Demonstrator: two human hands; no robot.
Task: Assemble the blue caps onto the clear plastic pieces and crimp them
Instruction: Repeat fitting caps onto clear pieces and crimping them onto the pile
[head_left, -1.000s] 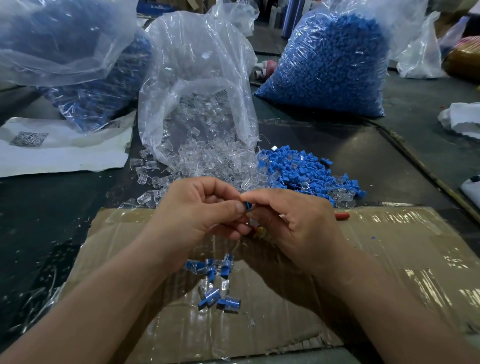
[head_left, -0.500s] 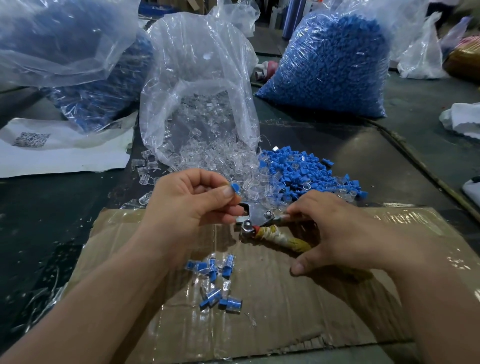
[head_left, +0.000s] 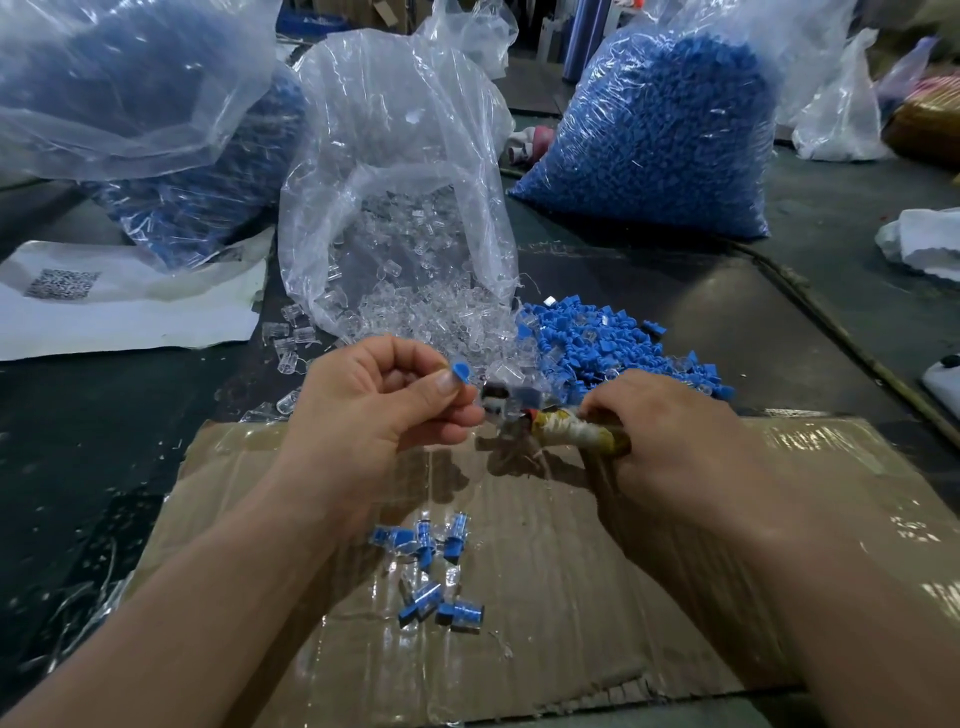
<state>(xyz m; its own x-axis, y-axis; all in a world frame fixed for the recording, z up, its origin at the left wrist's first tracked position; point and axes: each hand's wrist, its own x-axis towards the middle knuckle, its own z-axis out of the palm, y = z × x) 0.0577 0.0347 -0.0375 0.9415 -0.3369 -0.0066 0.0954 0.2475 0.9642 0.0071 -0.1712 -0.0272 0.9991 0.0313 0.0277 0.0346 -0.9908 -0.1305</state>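
My left hand (head_left: 384, 410) pinches a capped piece (head_left: 461, 373), its blue cap showing between thumb and forefinger. My right hand (head_left: 670, 447) grips the tape-wrapped handles of the crimping pliers (head_left: 566, 434). The metal jaws (head_left: 501, 408) sit right beside the pinched piece. A heap of loose blue caps (head_left: 608, 345) lies just behind the hands, next to a spill of clear plastic pieces (head_left: 441, 322) from an open bag. Several assembled pieces (head_left: 436, 571) lie on the taped cardboard (head_left: 649, 597) under my wrists.
The open clear bag (head_left: 395, 171) stands behind the spill. A full bag of blue caps (head_left: 654, 130) sits at the back right and another bag (head_left: 171, 156) at the back left. A white sheet with a code (head_left: 130, 301) lies at the left. White cloth (head_left: 924, 241) is at the right edge.
My right hand left the piece, took up the pliers from the cardboard and closed round their handles. The jaws now sit at the piece in my left hand.
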